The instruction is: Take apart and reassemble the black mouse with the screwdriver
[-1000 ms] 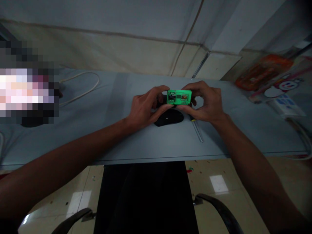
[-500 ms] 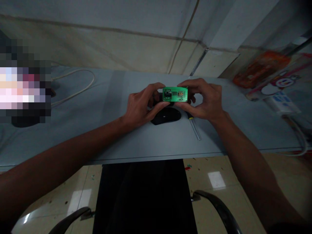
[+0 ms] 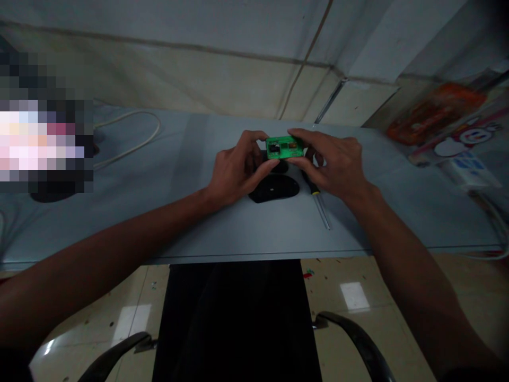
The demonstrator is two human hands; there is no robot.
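The left hand [image 3: 233, 171] is pinching the 9 o'clock end of a green board [image 3: 283, 153], thumb below and index finger above. The right hand [image 3: 339, 163] is gripping the 3 o'clock end with its fingers, also above and below. The board is hanging between both hands, above the tabletop [image 3: 238, 236]. From the board, a rounded black piece [image 3: 276, 191] is lying at 6 o'clock. A second dark part [image 3: 279, 166] is showing just at that piece's 12 o'clock, partly hidden. A screwdriver [image 3: 314, 189] is lying near 5 o'clock, its handle partly covered by the right hand, its shaft pointing to 5 o'clock. A pale cable [image 3: 158, 130] is looping toward 9 o'clock; a white box [image 3: 463, 172] is sitting at 3 o'clock.
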